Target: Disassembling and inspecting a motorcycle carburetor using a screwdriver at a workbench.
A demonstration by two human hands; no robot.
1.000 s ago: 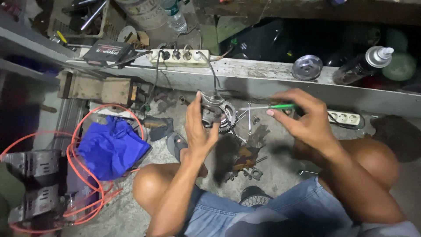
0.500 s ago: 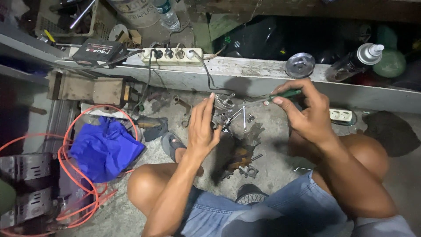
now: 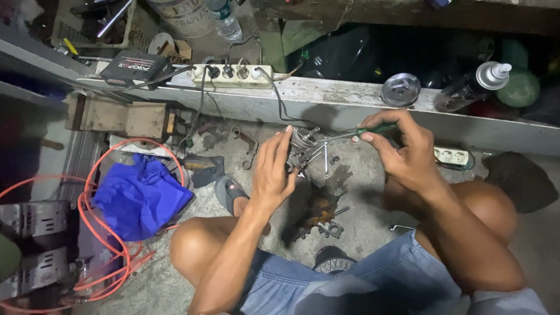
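The left hand has its grip clenched around a small metal part at the centre of the frame, fingers curled up over its near side and the thumb hidden behind it. The right hand grips a green-handled screwdriver, thumb and forefinger pinching the handle; the shaft points left and its tip meets the metal part. Thin metal rods hang from the part, just below the tip.

Both hands are raised above a concrete floor, between the person's bare knees. Beneath the part, in the lower centre, rusty metal pieces lie on the floor, with a sandal just left of them.

Across the upper half runs a grey ledge. On it sit a white power strip with several plugs in it, a black device to the upper left, a round metal lid and a spray can to the upper right. A second white socket block lies just right of the right hand.

At the left, a crumpled blue cloth rests inside loops of orange cable.
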